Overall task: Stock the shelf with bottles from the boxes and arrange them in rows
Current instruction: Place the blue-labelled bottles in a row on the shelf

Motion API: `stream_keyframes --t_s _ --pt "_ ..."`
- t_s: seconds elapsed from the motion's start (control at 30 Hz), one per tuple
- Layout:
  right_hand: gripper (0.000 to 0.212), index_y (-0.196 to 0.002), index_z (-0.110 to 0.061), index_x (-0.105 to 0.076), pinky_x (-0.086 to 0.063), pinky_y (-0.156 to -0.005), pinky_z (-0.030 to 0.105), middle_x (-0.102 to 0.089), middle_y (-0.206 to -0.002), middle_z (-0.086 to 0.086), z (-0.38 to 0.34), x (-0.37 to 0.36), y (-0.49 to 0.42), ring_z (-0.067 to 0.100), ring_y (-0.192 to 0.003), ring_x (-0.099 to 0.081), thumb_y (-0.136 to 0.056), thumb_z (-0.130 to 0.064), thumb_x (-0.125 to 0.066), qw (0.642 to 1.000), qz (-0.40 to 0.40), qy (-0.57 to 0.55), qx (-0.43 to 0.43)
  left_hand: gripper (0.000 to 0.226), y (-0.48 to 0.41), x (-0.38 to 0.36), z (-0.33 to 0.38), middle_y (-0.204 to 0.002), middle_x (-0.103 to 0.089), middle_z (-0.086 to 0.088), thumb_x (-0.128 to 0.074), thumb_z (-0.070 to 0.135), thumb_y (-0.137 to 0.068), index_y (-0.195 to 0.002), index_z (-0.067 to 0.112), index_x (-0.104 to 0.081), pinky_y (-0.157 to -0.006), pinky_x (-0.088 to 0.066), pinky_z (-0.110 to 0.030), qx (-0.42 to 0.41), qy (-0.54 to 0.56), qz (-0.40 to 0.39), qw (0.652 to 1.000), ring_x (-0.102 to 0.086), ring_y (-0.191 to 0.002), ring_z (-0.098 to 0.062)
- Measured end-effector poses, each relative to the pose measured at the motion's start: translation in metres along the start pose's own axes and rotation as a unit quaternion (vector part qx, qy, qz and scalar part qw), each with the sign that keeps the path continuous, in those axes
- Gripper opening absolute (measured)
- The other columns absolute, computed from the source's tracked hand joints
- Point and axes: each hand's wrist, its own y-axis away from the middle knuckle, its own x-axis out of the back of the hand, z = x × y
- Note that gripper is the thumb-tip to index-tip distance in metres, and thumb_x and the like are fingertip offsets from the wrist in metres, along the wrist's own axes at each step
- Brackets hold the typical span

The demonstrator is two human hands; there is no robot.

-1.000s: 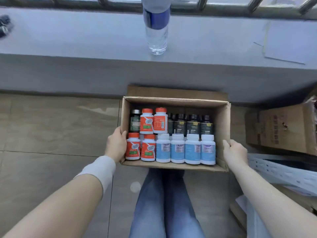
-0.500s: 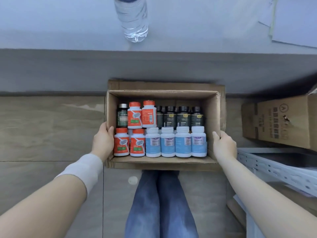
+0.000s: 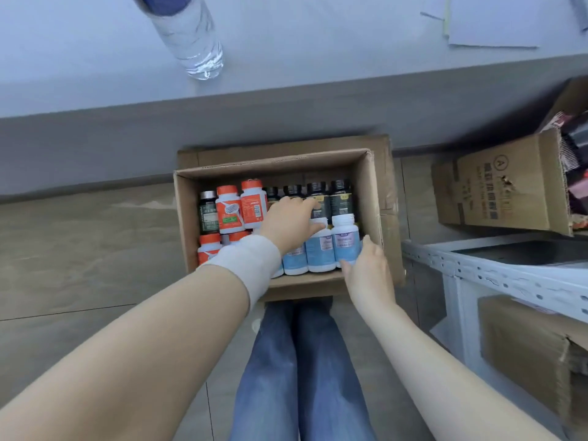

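white bottles with blue labels (image 3: pixel 319 251) standing in the near row of an open cardboard box (image 3: pixel 370 192), directly under both hands. left hand (image 3: pixel 291 222) reaching in over the tops of that row, fingers spread and curled down onto a white cap, nothing lifted clear. right hand (image 3: pixel 366 270) partly open, cupped against the side and base of the rightmost blue-labelled bottle (image 3: pixel 345 241), touching it but not clearly closed round it. orange-capped bottles (image 3: pixel 240 203) just past the left wrist and its pale wristband, dark bottles (image 3: pixel 331 194) beyond the fingertips in the far row, a dark green bottle (image 3: pixel 208 213) at the far left corner.

judging by the full box: barely begun. box packed nearly solid, no bottle seen on any shelf yet, all rows yet to be set out. probable step in hand: taking the first white bottles out.

metal shelf frame (image 3: pixel 483 265) off to the right of the right hand, pale and perforated, another carton beneath it. second cardboard box (image 3: pixel 499 189) beyond it, tipped open. tiled floor (image 3: pixel 86 243) under the box, jeans-clad legs below. grey ledge (image 3: pixel 318 58) ahead, with a clear water bottle (image 3: pixel 191 43) and papers on it.
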Motion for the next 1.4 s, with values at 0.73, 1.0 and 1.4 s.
stream_keyframes --t_s 0.73,1.0,1.4 --pt "0.067 -0.139 -0.008 -0.040 -0.043 -0.097 0.029 -0.055 -0.133 0.006 0.022 0.102 0.061 0.013 -0.111 -0.055 -0.080 -0.020 -0.071 0.926 -0.045 -0.371 -0.048 0.029 0.092 0.096 0.032 -0.127 -0.053 0.002 -0.058 0.027 -0.091 -0.120 0.027 -0.056 -0.087 -0.048 -0.027 -0.039 0.248 -0.022 0.968 -0.056 -0.110 -0.014" --pt "0.030 -0.113 -0.019 -0.058 -0.044 -0.092 0.023 -0.065 -0.102 -0.010 0.043 0.169 0.200 0.002 -0.096 -0.059 -0.085 -0.011 -0.063 0.865 -0.001 -0.501 0.008 0.037 0.178 0.154 0.116 -0.118 -0.062 -0.003 -0.061 0.028 -0.089 -0.124 0.017 -0.055 -0.095 -0.052 -0.038 -0.139 0.325 -0.004 0.935 -0.060 -0.109 -0.019" --pt "0.033 -0.120 -0.006 -0.051 -0.039 -0.105 0.041 -0.061 -0.118 0.010 0.140 0.162 0.422 0.026 -0.113 -0.056 -0.088 -0.002 -0.055 0.724 0.226 -0.651 -0.028 0.033 0.336 0.143 0.269 -0.106 -0.065 0.001 -0.058 0.025 -0.092 -0.123 0.013 -0.059 -0.070 -0.053 -0.010 -0.364 0.272 -0.128 0.882 -0.062 -0.087 -0.003"
